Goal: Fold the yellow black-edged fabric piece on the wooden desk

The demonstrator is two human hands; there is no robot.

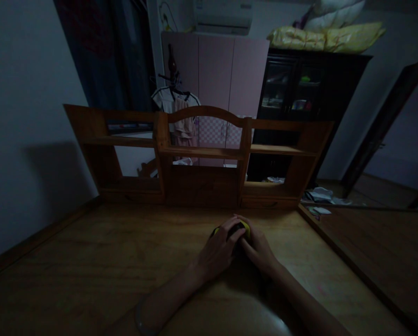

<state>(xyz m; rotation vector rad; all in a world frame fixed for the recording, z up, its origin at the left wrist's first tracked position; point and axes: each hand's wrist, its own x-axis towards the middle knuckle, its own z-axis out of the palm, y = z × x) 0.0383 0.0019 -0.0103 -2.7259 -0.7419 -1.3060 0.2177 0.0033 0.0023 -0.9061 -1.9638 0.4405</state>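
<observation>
Both my hands rest together on a wooden desk (107, 261), near its middle. My left hand (219, 251) and my right hand (257, 246) wrap round a small yellow and black object (237, 228), with the fingers curled over it. Only the object's top edge shows between the fingertips; the room is dim and I cannot make out what it is. A thin bracelet sits on my left wrist.
A low wooden shelf unit (198, 154) stands along the desk's far edge. Behind it are a pink wardrobe (226, 74), clothes on a hanger (177, 105) and a dark glass cabinet (300, 93) with yellow bedding (324, 37) on top. Papers (321, 196) lie at right.
</observation>
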